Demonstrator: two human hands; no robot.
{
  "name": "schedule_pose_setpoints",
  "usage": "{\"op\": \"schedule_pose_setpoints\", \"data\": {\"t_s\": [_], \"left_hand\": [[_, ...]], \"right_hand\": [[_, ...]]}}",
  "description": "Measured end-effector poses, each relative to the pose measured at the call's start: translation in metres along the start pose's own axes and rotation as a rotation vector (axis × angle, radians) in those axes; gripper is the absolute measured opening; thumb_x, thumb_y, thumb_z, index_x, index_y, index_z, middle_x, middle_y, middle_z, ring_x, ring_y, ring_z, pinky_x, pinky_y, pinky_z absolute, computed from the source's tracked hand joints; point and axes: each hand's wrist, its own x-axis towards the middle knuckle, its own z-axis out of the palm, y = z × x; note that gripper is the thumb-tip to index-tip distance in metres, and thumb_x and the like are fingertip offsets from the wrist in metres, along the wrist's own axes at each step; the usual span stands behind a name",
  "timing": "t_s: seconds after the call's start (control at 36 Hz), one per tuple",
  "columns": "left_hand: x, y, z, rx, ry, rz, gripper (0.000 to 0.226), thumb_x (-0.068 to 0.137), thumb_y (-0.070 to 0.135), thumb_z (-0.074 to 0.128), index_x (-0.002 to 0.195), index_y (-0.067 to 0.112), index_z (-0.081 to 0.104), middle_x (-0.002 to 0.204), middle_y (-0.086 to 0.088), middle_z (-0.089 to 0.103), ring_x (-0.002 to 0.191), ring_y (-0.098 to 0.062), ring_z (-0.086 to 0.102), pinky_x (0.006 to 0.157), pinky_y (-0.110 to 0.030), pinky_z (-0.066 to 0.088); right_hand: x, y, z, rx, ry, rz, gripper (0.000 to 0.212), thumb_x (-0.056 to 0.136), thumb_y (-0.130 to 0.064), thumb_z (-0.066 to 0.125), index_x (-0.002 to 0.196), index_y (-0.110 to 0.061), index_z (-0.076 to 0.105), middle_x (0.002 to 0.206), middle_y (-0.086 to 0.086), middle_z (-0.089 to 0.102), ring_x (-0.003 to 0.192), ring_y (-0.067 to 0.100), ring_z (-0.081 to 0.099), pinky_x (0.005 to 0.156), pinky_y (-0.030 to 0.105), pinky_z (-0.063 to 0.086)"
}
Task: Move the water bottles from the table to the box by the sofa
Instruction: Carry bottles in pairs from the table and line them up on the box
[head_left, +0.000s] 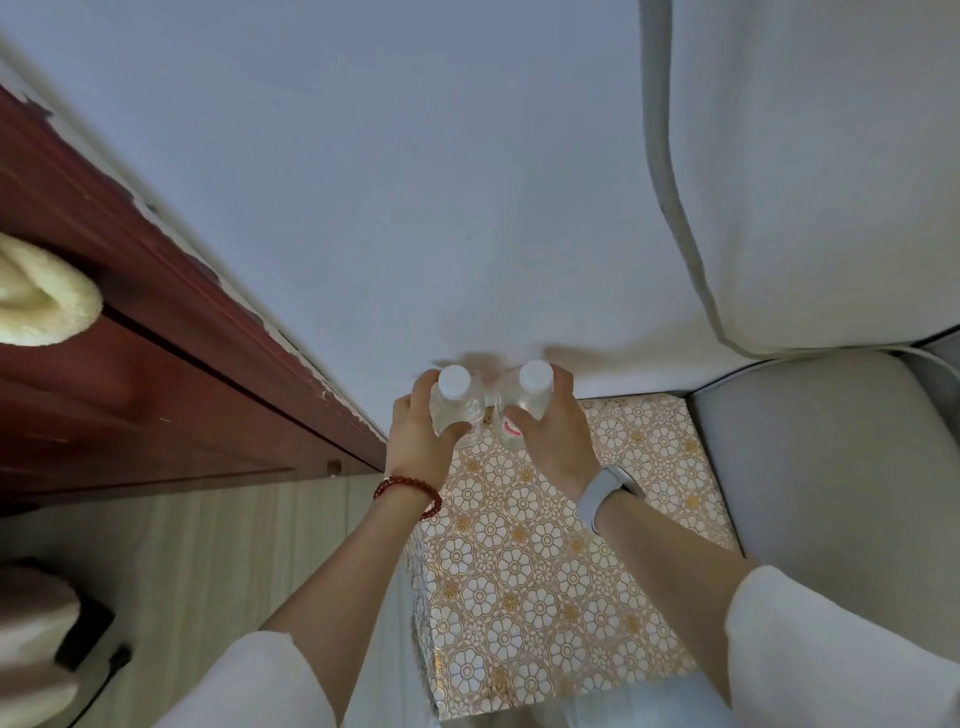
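Observation:
Two clear water bottles with white caps stand upright side by side at the far end of the box (540, 561), which is covered in a white and gold flower pattern. My left hand (421, 431) is wrapped around the left bottle (457, 402). The right bottle (524, 405), with a red mark on its label, is gripped by my right hand (558, 431). Whether the bottles' bases touch the box top is hidden by my hands. A red bead bracelet is on my left wrist and a pale band on my right.
A grey sofa arm (821, 499) presses against the box's right side, with a white cushion (810, 171) above it. The white wall (389, 182) lies just behind the bottles. A dark red wooden cabinet (156, 374) runs along the left, above pale wooden floor (218, 561).

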Motion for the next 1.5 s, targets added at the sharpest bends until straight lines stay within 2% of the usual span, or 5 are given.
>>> {"op": "schedule_pose_setpoints", "data": {"t_s": [0.33,0.58,0.83,1.11,1.5], "left_hand": [[0.002,-0.004,-0.001,0.014,0.023,0.004,0.062,0.076,0.016,0.07,0.128,0.023,0.037,0.122,-0.014,0.051,0.102,-0.03,0.056,0.087,-0.039,0.046],[-0.008,0.006,-0.009,0.031,-0.048,0.007,0.07,0.079,0.018,0.066,0.136,0.023,0.027,0.135,-0.013,0.039,0.117,-0.028,0.048,0.089,-0.033,0.039],[-0.104,0.02,-0.077,0.124,-0.015,-0.012,0.058,0.086,0.023,0.058,0.137,0.014,0.032,0.142,-0.011,0.035,0.129,-0.023,0.037,0.106,-0.033,0.031],[-0.33,0.009,-0.179,0.243,0.563,-0.151,0.044,0.087,0.025,0.055,0.128,0.011,0.047,0.131,-0.011,0.048,0.12,-0.029,0.044,0.1,-0.039,0.038],[-0.774,-0.082,-0.155,0.114,1.274,-0.871,0.036,0.087,0.023,0.055,0.122,0.012,0.052,0.123,-0.011,0.055,0.116,-0.028,0.05,0.097,-0.036,0.039]], "right_hand": [[-0.001,-0.006,0.015,-0.003,0.013,0.011,0.059,0.083,-0.017,0.064,0.132,-0.013,0.031,0.13,0.014,0.049,0.118,0.032,0.048,0.093,0.038,0.043],[-0.02,-0.017,-0.002,-0.039,-0.114,0.088,0.083,0.087,-0.016,0.059,0.145,-0.012,0.0,0.155,0.009,0.018,0.141,0.027,0.023,0.11,0.033,0.026],[-0.095,-0.068,-0.023,-0.296,-0.369,0.049,0.038,0.094,-0.021,0.045,0.13,-0.008,0.044,0.135,0.009,0.052,0.115,0.023,0.053,0.092,0.027,0.042],[-0.26,-0.161,0.008,-0.346,-0.726,-0.619,0.032,0.091,-0.025,0.049,0.121,-0.013,0.054,0.121,0.006,0.061,0.115,0.021,0.054,0.101,0.033,0.042],[-0.626,-0.139,0.079,-0.494,-1.474,-1.14,0.03,0.092,-0.021,0.046,0.121,-0.016,0.053,0.123,0.007,0.056,0.118,0.022,0.048,0.1,0.032,0.038]]}}
